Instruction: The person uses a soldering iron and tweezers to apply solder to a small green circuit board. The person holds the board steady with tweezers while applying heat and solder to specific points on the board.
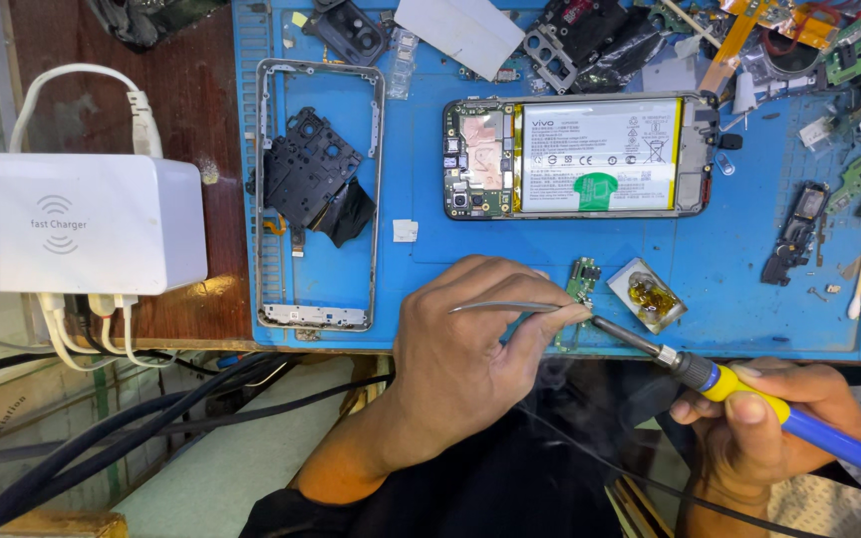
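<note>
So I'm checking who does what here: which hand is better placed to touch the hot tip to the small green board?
Right hand: it grips the soldering iron, tip beside the small green board. Left hand holds tweezers there.

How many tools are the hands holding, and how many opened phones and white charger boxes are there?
Soldering iron: 1
Tweezers: 1
Opened phone: 1
White charger box: 1
Total: 4
</note>
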